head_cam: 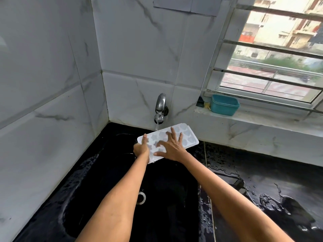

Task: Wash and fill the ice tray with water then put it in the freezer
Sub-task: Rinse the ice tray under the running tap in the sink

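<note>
Against the corner of two marble-tiled walls (52,70), one barred window (279,55) at right. One black worktop (262,180), wet, beaded with water. One black sink (108,172) sunk into it, one round drain (141,198) in its floor.

One white ice tray (188,137) is held over the far end of the sink, tilted, long axis running from lower left to upper right, top face toward the camera. Star and rounded cells show; count is unclear, since hands cover part of them.

Two bare forearms reach in from the bottom edge. Left hand (141,147) grips the tray's near-left corner: fingers (144,139) closed around the edge, thumb on top, holding the tray. Right hand (172,146) lies flat on the cell face, fingers (174,134) spread wide, pressing on the moulds and grasping nothing.

One teal plastic tub (224,104) sits on the window ledge (262,119), with small dark items just beside it on the left, too small to identify.

One chrome tap (160,107) juts from the wall above the tray. One thin stream of water (156,126) falls from its spout to the tray's upper-left edge.
</note>
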